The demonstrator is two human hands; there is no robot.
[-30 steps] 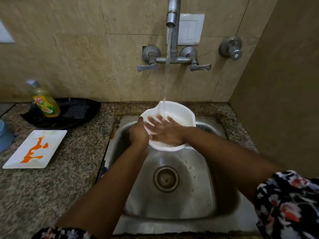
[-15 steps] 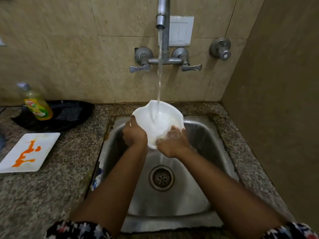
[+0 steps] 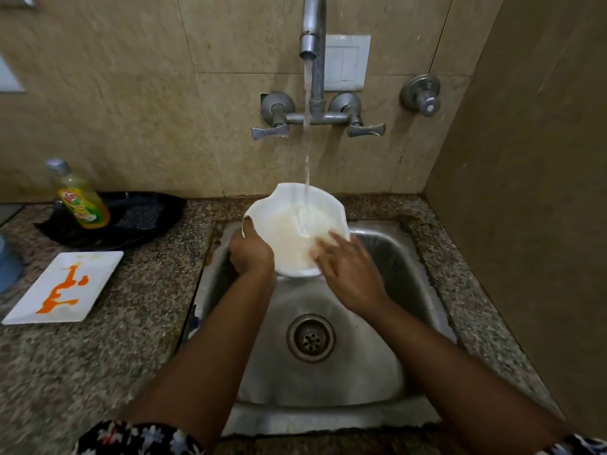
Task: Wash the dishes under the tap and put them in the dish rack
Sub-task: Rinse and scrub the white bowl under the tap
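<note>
A white bowl [image 3: 289, 221] with a wavy rim is tilted over the back of the steel sink [image 3: 377, 372], under the stream from the tap [image 3: 311, 34]. Water runs into its inside. My left hand [image 3: 251, 254] grips the bowl's left rim, thumb over the edge. My right hand [image 3: 349, 274] lies with fingers stretched against the bowl's lower right inside, slightly blurred. A white rectangular plate [image 3: 95, 284] smeared with orange sauce lies on the counter to the left. No dish rack is in view.
A yellow dish-soap bottle [image 3: 82, 198] stands on a black pan or plate [image 3: 144, 218] at the back left. A blue object [image 3: 8, 267] sits at the left edge. Granite counter [image 3: 98, 356] surrounds the sink. A side wall [image 3: 525, 192] closes the right. Drain [image 3: 310, 338] is uncovered.
My right hand slid from the bowl's lower rim, fingers curled, up to its right inside with fingers stretched. The left hand keeps its grip and the water keeps running.
</note>
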